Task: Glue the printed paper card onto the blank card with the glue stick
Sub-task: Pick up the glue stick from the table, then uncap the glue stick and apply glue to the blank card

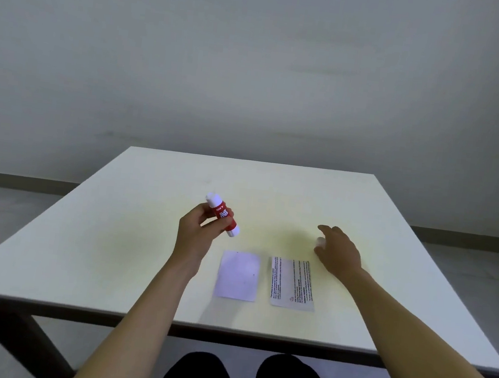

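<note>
glue stick (223, 216) in left hand (197, 229) grip, right hand (336, 249) grip on white cap (319, 241)

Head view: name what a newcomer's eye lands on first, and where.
The red glue stick stands out, held tilted above the white table in the left hand. Below it lie the blank card and, to its right, the printed card, side by side. The right hand is low beyond the printed card, over something small and white.

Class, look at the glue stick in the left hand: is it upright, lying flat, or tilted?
Tilted. The glue stick is held above the table by the left hand, its far white end leaning up and left.
</note>
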Demonstrator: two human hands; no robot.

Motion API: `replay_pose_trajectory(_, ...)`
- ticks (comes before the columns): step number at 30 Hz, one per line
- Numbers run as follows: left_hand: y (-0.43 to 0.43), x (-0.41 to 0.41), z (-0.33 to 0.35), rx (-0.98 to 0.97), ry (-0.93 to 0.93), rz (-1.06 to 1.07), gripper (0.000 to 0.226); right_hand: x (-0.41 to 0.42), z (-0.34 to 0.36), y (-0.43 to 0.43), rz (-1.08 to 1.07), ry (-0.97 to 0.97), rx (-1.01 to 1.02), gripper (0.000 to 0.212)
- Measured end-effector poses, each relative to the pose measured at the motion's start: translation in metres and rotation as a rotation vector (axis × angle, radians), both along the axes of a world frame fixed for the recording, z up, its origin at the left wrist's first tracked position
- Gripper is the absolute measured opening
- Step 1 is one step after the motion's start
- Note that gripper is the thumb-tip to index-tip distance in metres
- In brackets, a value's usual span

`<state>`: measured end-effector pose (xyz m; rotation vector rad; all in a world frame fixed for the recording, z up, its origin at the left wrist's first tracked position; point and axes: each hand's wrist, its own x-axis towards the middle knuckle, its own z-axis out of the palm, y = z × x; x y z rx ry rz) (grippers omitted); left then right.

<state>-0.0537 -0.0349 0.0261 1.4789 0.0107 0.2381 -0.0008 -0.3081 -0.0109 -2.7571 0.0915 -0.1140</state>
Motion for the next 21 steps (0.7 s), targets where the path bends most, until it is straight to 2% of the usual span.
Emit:
replay_pose_trajectory(3, -0.006, 0.001, 0.001, -0.108, 0.016, -0.008, 0.013, -0.007, 0.005, 0.004, -0.007, -0.056, -0.041, 0.068)
replay_pose_trajectory(5, -0.015, 0.002, 0.001, -0.199, 0.033, 0.013, 0.012, -0.016, 0.013, 0.020, -0.002, -0.195, 0.071, 0.068)
replay_pose_trajectory(7, -0.029, 0.003, 0.003, -0.299, 0.051, 0.043, 0.011, -0.030, 0.023, 0.043, 0.053, -0.234, 0.454, 0.057)
replay_pose_trajectory(10, -0.049, 0.003, 0.006, -0.281, 0.060, 0.070, 0.011, -0.052, 0.032, 0.074, 0.226, 0.022, 1.147, 0.041)
replay_pose_trajectory(12, -0.057, 0.001, 0.007, -0.266, 0.058, 0.050, 0.010, -0.059, 0.038, 0.083, 0.264, 0.052, 1.359, 0.023)
replay_pose_trajectory(16, -0.060, -0.004, 0.011, -0.381, 0.051, 0.014, 0.008, -0.062, 0.052, 0.081, 0.290, 0.065, 1.524, 0.011)
replay_pose_trajectory(19, -0.062, -0.003, 0.016, -0.331, 0.017, 0.005, 0.008, -0.061, 0.058, 0.075, 0.362, 0.039, 1.453, 0.015)
replay_pose_trajectory(21, -0.066, -0.003, 0.017, -0.311, 0.013, 0.000, 0.008, -0.060, 0.061, 0.073, 0.324, -0.020, 1.367, 0.015)
